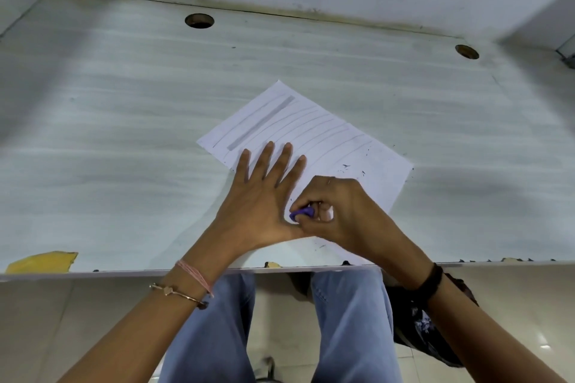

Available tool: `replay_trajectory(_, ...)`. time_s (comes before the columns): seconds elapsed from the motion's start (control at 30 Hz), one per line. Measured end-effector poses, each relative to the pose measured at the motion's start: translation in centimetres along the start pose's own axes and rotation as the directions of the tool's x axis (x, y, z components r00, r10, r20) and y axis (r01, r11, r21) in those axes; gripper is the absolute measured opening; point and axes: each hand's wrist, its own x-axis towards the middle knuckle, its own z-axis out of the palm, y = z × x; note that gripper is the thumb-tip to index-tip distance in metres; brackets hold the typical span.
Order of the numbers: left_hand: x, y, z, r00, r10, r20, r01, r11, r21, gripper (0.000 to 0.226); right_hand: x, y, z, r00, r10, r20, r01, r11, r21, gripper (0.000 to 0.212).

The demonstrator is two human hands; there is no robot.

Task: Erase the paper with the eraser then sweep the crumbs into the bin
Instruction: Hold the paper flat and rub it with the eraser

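Observation:
A white sheet of paper [314, 130] lies skewed on the pale desk [124, 121], marked with faint curved pencil lines and one thick grey bar. My left hand [264, 196] presses flat on its near left part, fingers spread. My right hand [339, 211] pinches a small purple eraser [302, 214] against the paper's near part, right beside my left thumb. Dark eraser crumbs [351, 168] dot the sheet's right side. No bin shows in the view.
Two round cable holes [199, 20] [466, 51] sit near the desk's back edge by the wall. A yellow patch [43, 262] marks the chipped front edge at left. A dark bag [426, 323] lies on the floor beside my legs.

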Motion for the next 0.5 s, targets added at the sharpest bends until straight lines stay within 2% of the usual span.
replay_trajectory(0.03, 0.0, 0.0, 0.0, 1.000, -0.002, 0.000, 0.002, 1.000, -0.005, 0.118, 0.0, 0.1, -0.1, 1.000, 0.002, 0.018, -0.002, 1.000, 0.004, 0.010)
replay_trajectory(0.17, 0.0, 0.2, -0.1, 0.999, -0.040, 0.007, 0.040, 0.998, -0.048, 0.116, 1.3, 1.8, -0.8, 0.981, 0.102, -0.165, -0.101, 0.995, 0.018, 0.011)
replay_trajectory(0.3, 0.0, 0.1, -0.2, 1.000, -0.018, -0.004, 0.018, 1.000, -0.021, 0.119, 0.0, 0.7, 0.0, 0.999, 0.039, -0.021, -0.038, 0.999, 0.035, 0.010)
replay_trajectory(0.43, -0.2, 0.2, -0.1, 0.999, -0.039, -0.026, 0.037, 0.996, -0.078, 0.114, 1.3, 2.6, -1.2, 0.962, 0.162, -0.219, -0.152, 0.986, 0.065, 0.013)
replay_trajectory(0.5, -0.1, 0.1, -0.1, 0.999, -0.032, -0.028, 0.030, 0.998, -0.055, 0.116, 0.9, 1.9, -0.6, 0.983, 0.111, -0.147, -0.106, 0.993, 0.042, 0.011)
